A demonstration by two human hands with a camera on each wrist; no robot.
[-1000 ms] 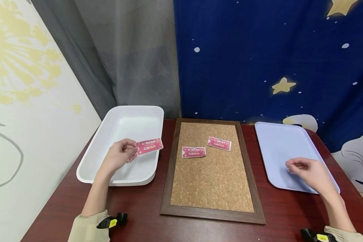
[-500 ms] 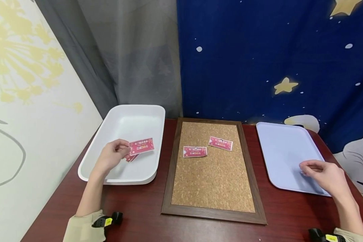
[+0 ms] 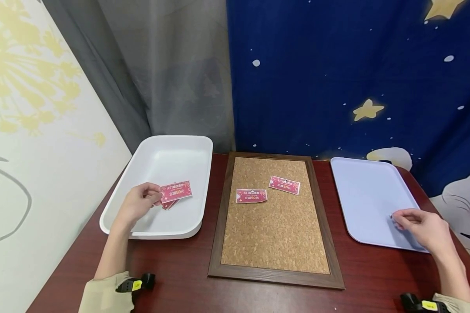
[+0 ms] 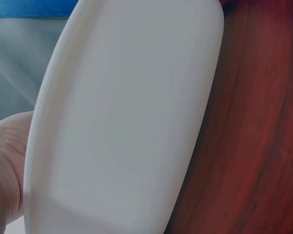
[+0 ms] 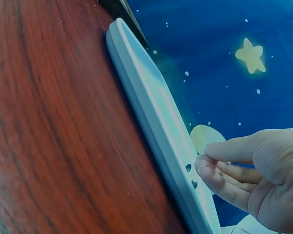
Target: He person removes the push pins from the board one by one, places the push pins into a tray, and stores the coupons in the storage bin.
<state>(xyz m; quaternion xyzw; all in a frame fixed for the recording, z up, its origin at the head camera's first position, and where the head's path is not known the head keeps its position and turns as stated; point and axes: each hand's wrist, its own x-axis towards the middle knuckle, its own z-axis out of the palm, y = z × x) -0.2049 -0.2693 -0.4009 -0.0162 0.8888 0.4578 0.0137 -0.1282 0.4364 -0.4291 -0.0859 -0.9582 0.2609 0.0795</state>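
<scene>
Coupons, pinched in left hand, have withdrawn inside right edge of white bin, so farther from 2 pinned coupons on corkboard. Right hand hovers near front right corner of lavender tray, fingertips close together; any grip undeterminable.

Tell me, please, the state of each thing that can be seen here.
Left hand: pinches the held coupons
Held coupons: fanned, overlapping
White tub: upright, open-topped
Cork board: flat on the table
Left board coupon: nearly level
Right board coupon: slants down rightward
Blue tray: flat on the table
Right hand: in a pinching pose near the blue tray; cannot tell if it holds something
Grey curtain: hanging
Blue curtain: hanging
</scene>
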